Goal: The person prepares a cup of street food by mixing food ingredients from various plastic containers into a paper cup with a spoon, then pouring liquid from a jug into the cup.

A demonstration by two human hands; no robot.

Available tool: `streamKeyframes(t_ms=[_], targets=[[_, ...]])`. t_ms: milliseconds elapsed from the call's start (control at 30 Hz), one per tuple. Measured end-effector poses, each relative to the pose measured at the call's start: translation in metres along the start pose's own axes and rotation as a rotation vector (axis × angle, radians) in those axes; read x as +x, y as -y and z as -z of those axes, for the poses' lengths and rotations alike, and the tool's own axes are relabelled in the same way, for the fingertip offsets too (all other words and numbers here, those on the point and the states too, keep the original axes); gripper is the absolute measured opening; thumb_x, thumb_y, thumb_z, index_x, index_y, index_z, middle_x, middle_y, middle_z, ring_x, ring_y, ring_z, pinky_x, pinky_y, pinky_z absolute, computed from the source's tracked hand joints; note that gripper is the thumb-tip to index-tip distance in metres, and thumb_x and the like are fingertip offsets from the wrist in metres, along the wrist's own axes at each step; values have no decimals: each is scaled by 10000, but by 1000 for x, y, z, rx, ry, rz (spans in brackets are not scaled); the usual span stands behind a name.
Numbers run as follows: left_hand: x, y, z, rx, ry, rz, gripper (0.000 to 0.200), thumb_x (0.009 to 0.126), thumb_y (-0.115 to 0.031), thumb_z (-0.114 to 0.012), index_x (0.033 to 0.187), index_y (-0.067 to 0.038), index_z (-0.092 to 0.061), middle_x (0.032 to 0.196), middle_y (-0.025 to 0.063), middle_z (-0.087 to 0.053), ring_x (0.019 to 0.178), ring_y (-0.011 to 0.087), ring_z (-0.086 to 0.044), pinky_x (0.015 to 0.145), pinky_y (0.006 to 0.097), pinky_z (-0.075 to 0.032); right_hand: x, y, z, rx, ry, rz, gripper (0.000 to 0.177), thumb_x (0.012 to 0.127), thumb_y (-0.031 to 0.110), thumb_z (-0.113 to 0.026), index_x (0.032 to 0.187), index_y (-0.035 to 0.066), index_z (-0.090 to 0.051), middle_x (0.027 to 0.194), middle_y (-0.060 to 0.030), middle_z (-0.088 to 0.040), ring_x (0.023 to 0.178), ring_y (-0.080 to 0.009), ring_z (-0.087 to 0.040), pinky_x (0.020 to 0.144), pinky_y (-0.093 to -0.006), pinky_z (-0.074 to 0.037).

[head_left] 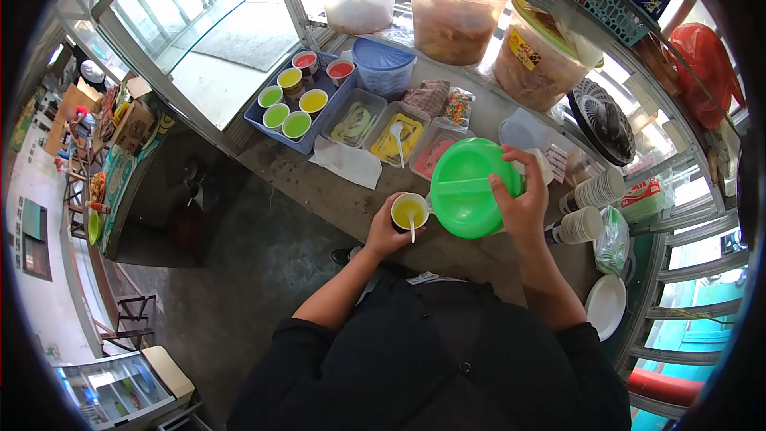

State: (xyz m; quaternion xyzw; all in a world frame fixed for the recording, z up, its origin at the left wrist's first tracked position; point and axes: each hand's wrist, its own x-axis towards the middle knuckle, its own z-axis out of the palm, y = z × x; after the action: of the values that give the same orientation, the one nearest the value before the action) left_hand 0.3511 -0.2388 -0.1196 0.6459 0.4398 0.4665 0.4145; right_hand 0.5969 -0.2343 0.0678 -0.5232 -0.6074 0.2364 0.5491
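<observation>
My left hand [386, 233] is wrapped round a paper cup [400, 226] that has yellow contents and a white spoon [412, 227] standing in it. Just to the right, my right hand [525, 198] grips the right edge of a round green lid [461, 206], thumb on top and fingers curled at the rim. What lies under the lid is mostly hidden. Beyond the lid are open plastic tubs: one with pink contents [437, 149], one with yellow contents [392, 144] and a white spoon, and one with pale green contents [353, 124].
A blue crate [275, 136] at the back left holds several cups with green, yellow and red contents. Large lidded tubs [456, 20] stand along the back. Stacked paper cups [581, 226] and a white plate [606, 308] are at the right. The counter edge runs before me.
</observation>
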Motion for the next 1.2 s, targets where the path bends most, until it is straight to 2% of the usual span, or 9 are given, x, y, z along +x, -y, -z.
streamKeyframes(t_ms=[467,767,967,1200], targets=[[2,-1,0,7,1,1,777,691,-244,-916,1333,-36,-530,1202,134,-671,1117,270,-668,964,382,-514,-5,-4,-15,-53,3,47,317,798,47,-718,1098,64,-616,1262,-195,-659,1178,-333,-620,1043,-429,-428],[2,8,-3,39,-4,-3,760,710,-265,-897,1331,-28,-528,1208,170,-660,1114,323,-668,953,390,-518,-10,-2,-27,-155,56,37,325,803,104,-754,1106,147,-645,1240,-98,-681,1092,-316,-585,991,-433,-400],[4,-1,-1,21,4,-2,757,712,-255,-892,1335,-28,-527,1225,164,-656,1132,314,-661,965,389,-513,-13,-2,-31,-158,79,-4,342,799,116,-756,1121,161,-652,1245,-86,-682,1070,-313,-585,1002,-448,-378],[2,5,-1,21,12,-5,748,719,-232,-886,1343,-33,-524,1234,160,-655,1145,298,-657,973,390,-512,-12,-4,-31,-144,42,40,343,793,108,-755,1116,155,-653,1248,-77,-683,1074,-313,-585,994,-437,-387]])
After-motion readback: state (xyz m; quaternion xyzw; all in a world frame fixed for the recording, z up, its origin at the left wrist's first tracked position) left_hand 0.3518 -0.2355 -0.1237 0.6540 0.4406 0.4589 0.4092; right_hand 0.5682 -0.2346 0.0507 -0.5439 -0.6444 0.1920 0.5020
